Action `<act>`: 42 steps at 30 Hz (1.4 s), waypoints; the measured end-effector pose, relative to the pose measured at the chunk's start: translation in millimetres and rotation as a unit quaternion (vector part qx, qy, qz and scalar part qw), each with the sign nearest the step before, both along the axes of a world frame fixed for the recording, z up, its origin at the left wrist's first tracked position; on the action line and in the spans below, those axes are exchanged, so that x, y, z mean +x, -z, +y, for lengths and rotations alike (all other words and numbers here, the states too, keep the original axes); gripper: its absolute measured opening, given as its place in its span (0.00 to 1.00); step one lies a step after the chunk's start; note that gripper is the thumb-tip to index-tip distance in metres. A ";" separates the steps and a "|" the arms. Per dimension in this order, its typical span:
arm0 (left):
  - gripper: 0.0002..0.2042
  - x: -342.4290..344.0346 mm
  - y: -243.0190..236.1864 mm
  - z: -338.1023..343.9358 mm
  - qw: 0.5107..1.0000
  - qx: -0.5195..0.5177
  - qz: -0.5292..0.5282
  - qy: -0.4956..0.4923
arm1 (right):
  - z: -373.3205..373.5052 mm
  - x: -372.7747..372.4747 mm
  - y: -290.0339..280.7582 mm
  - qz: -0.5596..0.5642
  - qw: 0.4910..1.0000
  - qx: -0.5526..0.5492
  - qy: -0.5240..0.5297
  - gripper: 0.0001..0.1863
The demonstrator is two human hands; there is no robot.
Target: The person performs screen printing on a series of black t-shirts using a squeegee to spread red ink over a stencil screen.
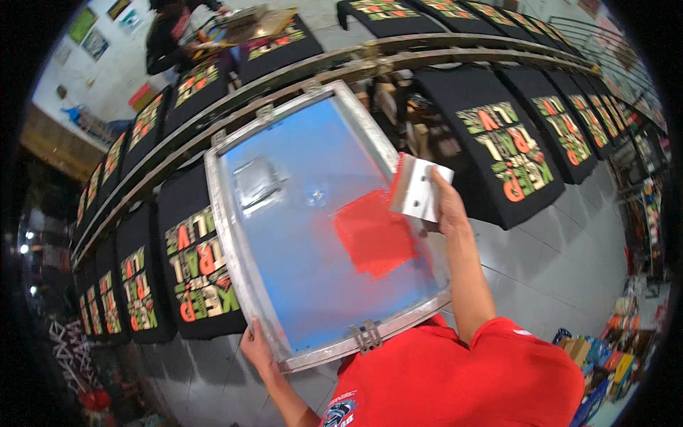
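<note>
A metal-framed printing screen (pixel 284 213) with blue mesh lies tilted before me, a red ink patch (pixel 373 235) on its right part and a clear patch at upper left. My left hand (pixel 260 345) is closed on the frame's lower-left side. In my right hand (pixel 448 206), at the frame's upper-right side, is a squeegee (pixel 420 186) with a silver handle and red ink along its blade, held over the screen's edge.
Black shirts with colorful prints (pixel 501 153) lie on boards along metal rails (pixel 491 50) to both sides and behind. Another person (pixel 167 39) works at the upper left. Tiled floor (pixel 533 263) shows below the boards; assorted items (pixel 594 370) are piled at lower right.
</note>
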State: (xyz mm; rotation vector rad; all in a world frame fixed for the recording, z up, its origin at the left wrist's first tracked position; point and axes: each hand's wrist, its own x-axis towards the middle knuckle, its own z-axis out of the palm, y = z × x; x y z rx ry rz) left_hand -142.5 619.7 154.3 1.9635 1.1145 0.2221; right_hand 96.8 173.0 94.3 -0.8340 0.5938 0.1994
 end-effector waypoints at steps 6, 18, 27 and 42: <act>0.20 10.0 -0.1 42.4 0.999 -0.031 -0.018 0.023 | 36.7 -10.1 -9.6 -0.026 0.998 -0.010 0.047 0.21; 0.17 27.7 13.3 29.6 0.991 -0.082 -0.053 0.088 | 4.6 -14.1 3.3 -0.060 0.997 -0.026 0.045 0.24; 0.17 37.7 16.6 4.1 0.996 -0.051 -0.004 0.077 | -26.0 -8.4 27.0 -0.037 0.998 -0.015 0.054 0.24; 0.19 53.5 38.2 -7.5 0.996 -0.059 0.037 0.048 | -33.5 -12.2 21.4 -0.006 0.991 -0.114 0.073 0.27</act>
